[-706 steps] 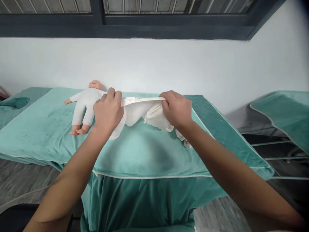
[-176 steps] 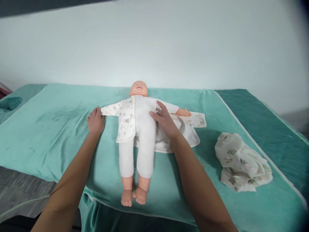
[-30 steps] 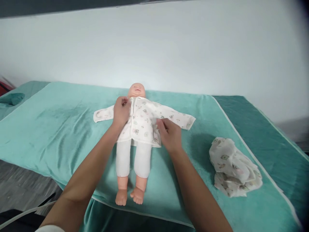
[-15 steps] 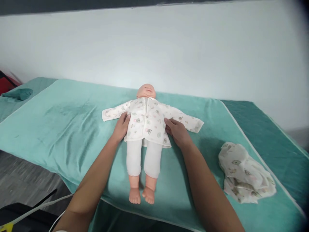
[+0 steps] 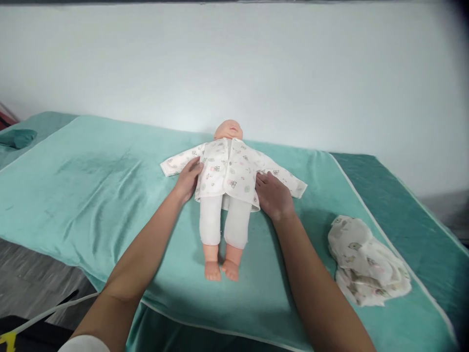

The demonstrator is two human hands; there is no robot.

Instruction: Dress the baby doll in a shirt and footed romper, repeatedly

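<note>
A baby doll lies on its back on the green-covered bed, head toward the wall and bare feet toward me. It wears a white printed shirt with long sleeves spread to both sides; its legs are white down to the shins. My left hand grips the doll's side at the waist, below one sleeve. On the opposite side, my right hand holds the doll under the other sleeve, and some of its fingers are hidden by the shirt. The doll's own hands do not show beyond the cuffs.
A crumpled white printed cloth lies to the right on the green bed cover. Behind the bed stands a pale wall. At lower left, a white cable crosses above the grey floor.
The doll has slid away from me toward the wall and slightly right, with both hands moving along at its sides. The view has shifted slightly.
</note>
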